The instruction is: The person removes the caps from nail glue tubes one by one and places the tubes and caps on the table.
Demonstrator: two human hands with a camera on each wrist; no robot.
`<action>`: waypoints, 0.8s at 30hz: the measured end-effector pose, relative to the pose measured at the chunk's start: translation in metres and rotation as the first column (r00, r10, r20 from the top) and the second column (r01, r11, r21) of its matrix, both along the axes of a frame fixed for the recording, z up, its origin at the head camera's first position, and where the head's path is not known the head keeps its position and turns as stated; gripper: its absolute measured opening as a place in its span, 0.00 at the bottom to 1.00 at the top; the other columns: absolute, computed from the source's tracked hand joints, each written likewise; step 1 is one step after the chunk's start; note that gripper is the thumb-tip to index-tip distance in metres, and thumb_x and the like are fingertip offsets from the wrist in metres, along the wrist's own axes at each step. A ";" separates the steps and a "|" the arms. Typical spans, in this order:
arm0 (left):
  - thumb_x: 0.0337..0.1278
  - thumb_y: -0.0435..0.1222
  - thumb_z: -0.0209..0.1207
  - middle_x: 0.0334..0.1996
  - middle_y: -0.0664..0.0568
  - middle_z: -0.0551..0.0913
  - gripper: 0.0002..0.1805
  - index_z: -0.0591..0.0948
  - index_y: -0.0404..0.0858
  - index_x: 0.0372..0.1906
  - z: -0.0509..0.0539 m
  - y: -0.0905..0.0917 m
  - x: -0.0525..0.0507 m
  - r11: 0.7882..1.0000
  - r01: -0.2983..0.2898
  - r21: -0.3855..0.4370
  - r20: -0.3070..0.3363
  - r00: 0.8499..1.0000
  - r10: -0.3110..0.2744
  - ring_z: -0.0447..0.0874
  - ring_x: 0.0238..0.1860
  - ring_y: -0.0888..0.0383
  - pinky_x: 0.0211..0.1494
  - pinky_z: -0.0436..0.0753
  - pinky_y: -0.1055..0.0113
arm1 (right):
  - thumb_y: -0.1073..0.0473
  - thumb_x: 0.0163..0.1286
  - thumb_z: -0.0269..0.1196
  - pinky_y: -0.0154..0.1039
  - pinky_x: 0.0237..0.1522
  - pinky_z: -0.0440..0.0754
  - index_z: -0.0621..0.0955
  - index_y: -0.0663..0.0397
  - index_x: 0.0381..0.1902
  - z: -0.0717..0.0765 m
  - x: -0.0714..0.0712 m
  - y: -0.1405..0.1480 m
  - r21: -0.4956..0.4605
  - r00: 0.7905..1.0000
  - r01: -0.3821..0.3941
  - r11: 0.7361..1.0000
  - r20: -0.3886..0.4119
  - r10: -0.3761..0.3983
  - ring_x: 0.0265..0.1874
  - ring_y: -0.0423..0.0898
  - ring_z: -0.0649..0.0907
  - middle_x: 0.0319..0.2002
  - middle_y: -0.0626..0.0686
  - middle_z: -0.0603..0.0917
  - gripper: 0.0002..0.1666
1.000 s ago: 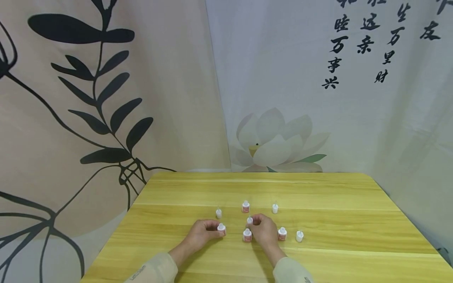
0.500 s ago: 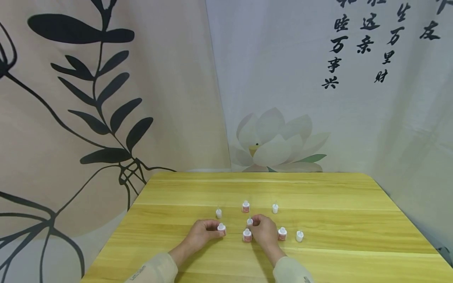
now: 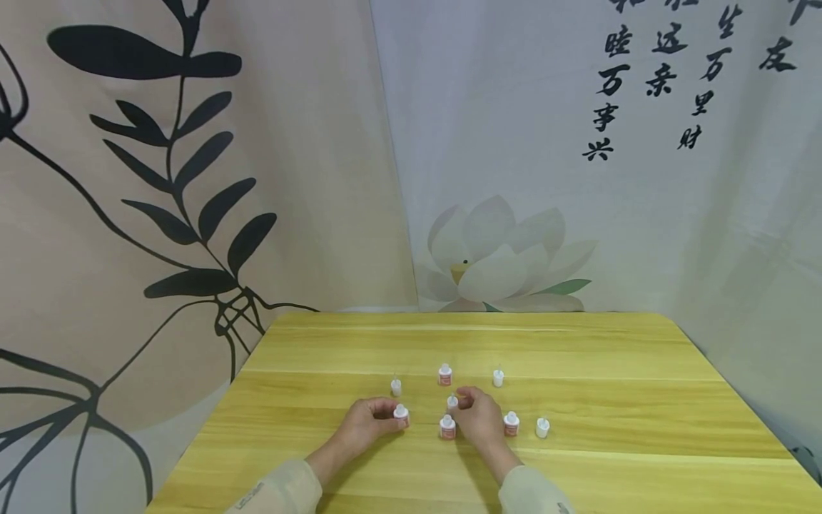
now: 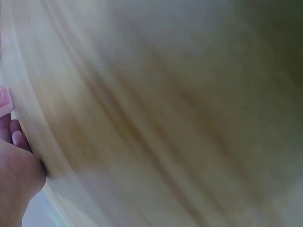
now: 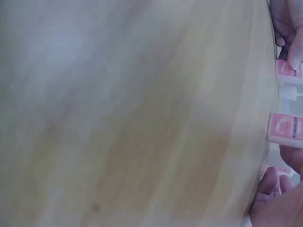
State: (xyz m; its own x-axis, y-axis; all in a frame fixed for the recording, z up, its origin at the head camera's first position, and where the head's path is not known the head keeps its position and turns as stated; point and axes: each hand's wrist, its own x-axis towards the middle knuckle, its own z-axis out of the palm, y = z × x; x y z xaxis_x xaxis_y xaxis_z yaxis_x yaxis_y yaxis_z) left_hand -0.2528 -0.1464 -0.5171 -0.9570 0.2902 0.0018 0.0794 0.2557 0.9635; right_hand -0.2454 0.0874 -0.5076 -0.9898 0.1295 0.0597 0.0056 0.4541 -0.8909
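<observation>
On the left, in the head view, my left hand (image 3: 364, 427) pinches a small white bottle with a pink label (image 3: 401, 415) between thumb and fingers. My right hand (image 3: 480, 420) pinches a small white cap with a thin stem pointing up (image 3: 452, 403). Just in front of that cap stands a second pink-labelled bottle (image 3: 447, 427), upright. In the right wrist view this bottle (image 5: 286, 130) shows large, between the left hand's bottle (image 5: 287, 71) and the fingers of my right hand (image 5: 277, 203). The left wrist view catches only part of my left hand (image 4: 19, 170) and a bottle's pink corner (image 4: 5, 101).
Farther back on the wooden table (image 3: 308, 343) stand a pink-labelled bottle (image 3: 445, 375), a white cap on the left (image 3: 396, 387) and one on the right (image 3: 498, 378). Right of my right hand are another bottle (image 3: 511, 424) and cap (image 3: 542, 428). A printed curtain (image 3: 321, 178) hangs behind.
</observation>
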 end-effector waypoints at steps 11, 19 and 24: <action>0.53 0.35 0.71 0.37 0.50 0.87 0.10 0.87 0.35 0.40 -0.001 -0.001 -0.001 0.999 0.001 -0.043 -0.011 1.000 -0.001 0.81 0.42 0.55 0.47 0.81 0.66 | 0.67 0.56 0.69 0.43 0.39 0.82 0.79 0.66 0.56 0.006 0.003 0.000 -0.051 0.998 0.000 0.999 0.055 0.002 0.38 0.49 0.82 0.39 0.53 0.83 0.27; 0.54 0.35 0.71 0.37 0.50 0.87 0.10 0.86 0.36 0.41 -0.001 -0.001 -0.001 0.998 0.018 -0.059 -0.027 0.999 -0.020 0.82 0.43 0.55 0.47 0.81 0.68 | 0.69 0.57 0.66 0.44 0.42 0.83 0.76 0.68 0.59 0.014 0.005 0.000 -0.100 0.999 0.017 0.995 0.041 -0.013 0.42 0.52 0.82 0.43 0.57 0.82 0.30; 0.55 0.35 0.70 0.39 0.50 0.87 0.11 0.85 0.35 0.43 0.000 -0.002 0.001 0.998 0.031 -0.059 -0.022 0.999 -0.032 0.82 0.45 0.55 0.47 0.81 0.68 | 0.68 0.57 0.67 0.44 0.43 0.83 0.74 0.68 0.63 0.023 0.007 -0.001 -0.125 0.998 0.020 0.992 0.054 -0.014 0.45 0.54 0.82 0.48 0.60 0.81 0.34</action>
